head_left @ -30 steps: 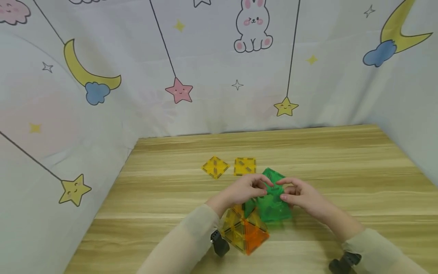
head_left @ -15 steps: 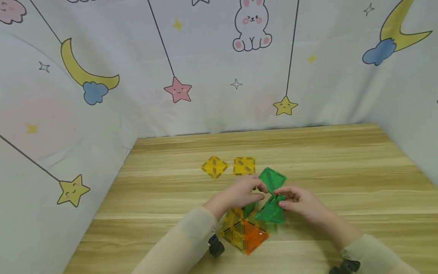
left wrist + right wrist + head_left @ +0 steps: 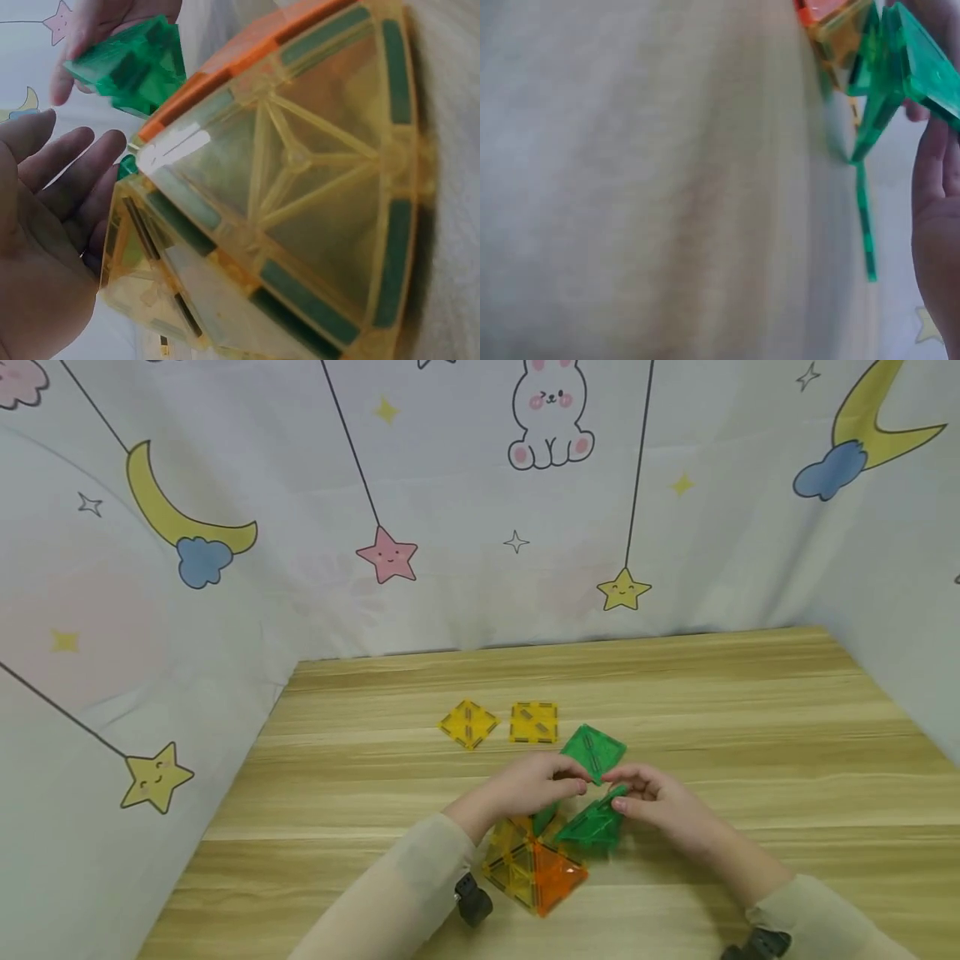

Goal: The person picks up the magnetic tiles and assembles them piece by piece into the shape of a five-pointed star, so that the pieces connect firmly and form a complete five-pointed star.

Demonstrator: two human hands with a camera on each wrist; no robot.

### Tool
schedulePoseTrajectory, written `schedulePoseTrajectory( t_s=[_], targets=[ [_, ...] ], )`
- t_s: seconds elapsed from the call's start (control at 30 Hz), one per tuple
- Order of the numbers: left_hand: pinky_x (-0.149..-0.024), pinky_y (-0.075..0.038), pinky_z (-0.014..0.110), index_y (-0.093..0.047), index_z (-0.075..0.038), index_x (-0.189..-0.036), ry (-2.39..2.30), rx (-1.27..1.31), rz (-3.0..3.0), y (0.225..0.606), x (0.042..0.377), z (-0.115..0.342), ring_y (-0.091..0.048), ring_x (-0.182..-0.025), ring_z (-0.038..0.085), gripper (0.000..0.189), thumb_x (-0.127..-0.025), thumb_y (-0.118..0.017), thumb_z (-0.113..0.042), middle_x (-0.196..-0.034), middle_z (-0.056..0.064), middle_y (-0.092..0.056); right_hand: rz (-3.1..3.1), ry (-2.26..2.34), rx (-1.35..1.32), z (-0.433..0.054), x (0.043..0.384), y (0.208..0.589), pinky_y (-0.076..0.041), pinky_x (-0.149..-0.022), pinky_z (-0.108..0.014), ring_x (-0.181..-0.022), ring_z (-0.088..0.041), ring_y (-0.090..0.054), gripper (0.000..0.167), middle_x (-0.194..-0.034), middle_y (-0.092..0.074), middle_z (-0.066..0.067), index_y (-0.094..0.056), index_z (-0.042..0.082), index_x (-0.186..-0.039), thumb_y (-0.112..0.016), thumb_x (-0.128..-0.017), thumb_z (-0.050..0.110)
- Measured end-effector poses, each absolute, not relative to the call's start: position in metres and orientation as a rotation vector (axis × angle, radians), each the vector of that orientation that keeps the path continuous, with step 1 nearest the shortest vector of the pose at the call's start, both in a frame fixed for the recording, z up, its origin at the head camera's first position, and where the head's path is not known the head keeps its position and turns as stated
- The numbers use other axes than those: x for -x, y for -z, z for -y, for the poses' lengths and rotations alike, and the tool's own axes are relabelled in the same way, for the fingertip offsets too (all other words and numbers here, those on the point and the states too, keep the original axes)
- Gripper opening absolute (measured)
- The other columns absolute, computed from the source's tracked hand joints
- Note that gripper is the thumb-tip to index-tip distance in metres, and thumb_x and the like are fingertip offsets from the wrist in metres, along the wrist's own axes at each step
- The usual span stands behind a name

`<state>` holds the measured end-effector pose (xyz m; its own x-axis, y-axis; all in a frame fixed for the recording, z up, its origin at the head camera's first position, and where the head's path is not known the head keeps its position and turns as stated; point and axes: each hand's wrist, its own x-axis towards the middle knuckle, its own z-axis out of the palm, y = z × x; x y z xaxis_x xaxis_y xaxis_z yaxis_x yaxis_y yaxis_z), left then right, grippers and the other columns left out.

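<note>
My right hand [image 3: 656,797] pinches a folded cluster of green magnetic tiles [image 3: 592,827] between thumb and fingers, just right of the built piece. My left hand [image 3: 540,783] reaches over the build, its index fingertip right at the near corner of a flat green square tile [image 3: 592,752]. In the left wrist view its fingers [image 3: 82,161] are loosely bent beside the build. That pointed build of yellow tiles [image 3: 300,157] with an orange tile [image 3: 557,878] stands on the table below. Another green tile [image 3: 545,818] shows upright at its far side, partly behind the left hand.
Two loose yellow tiles, one turned like a diamond [image 3: 468,724] and one square [image 3: 534,722], lie beyond the hands on the wooden table [image 3: 750,718]. Behind the table hangs a white cloth [image 3: 465,610] printed with stars, moons and a rabbit.
The green tiles came apart: the square now lies separately at the back, while the right hand has drawn the folded cluster nearer and turned it. The left hand has shifted only slightly.
</note>
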<state>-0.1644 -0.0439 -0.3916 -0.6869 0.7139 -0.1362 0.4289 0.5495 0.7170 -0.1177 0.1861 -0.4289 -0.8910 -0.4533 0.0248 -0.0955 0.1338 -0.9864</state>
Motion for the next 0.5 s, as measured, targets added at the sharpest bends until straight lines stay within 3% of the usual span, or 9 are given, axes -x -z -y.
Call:
schedulePoseTrajectory(
  t_s=[0.13, 0.37, 0.5],
  targets=[
    [-0.085, -0.045, 0.026, -0.062, -0.013, -0.120, -1.090, -0.860, -2.254, 0.392, 0.165, 0.047, -0.057, -0.099, 0.003, 0.031, -0.100, -0.046, -0.029, -0.105, -0.011, -0.064, -2.095, 1.883, 0.531, -0.187, 0.119, 0.419, -0.051, -0.077, -0.033, -0.090, -0.015, -0.058, 0.039, -0.105, -0.056, -0.013, -0.042, -0.013, -0.123, -0.055, -0.094, 0.010],
    [-0.086, -0.045, 0.027, -0.064, -0.012, -0.119, -1.225, -0.838, -2.129, 0.387, 0.163, 0.052, -0.058, -0.096, 0.005, 0.030, -0.099, -0.048, -0.027, -0.109, -0.007, -0.064, -1.925, 2.081, 0.587, -0.188, 0.124, 0.407, -0.052, -0.075, -0.032, -0.085, -0.013, -0.059, 0.020, -0.096, -0.056, -0.003, -0.054, 0.007, -0.115, -0.052, -0.095, 0.004],
    [-0.085, -0.045, 0.028, -0.064, -0.011, -0.119, -1.266, -0.788, -2.092, 0.386, 0.161, 0.057, -0.057, -0.096, 0.007, 0.031, -0.097, -0.051, -0.029, -0.109, -0.005, -0.064, -1.810, 2.184, 0.601, -0.186, 0.126, 0.405, -0.052, -0.073, -0.031, -0.084, -0.012, -0.060, 0.019, -0.094, -0.056, -0.003, -0.053, 0.007, -0.113, -0.048, -0.096, 0.000]
  ],
)
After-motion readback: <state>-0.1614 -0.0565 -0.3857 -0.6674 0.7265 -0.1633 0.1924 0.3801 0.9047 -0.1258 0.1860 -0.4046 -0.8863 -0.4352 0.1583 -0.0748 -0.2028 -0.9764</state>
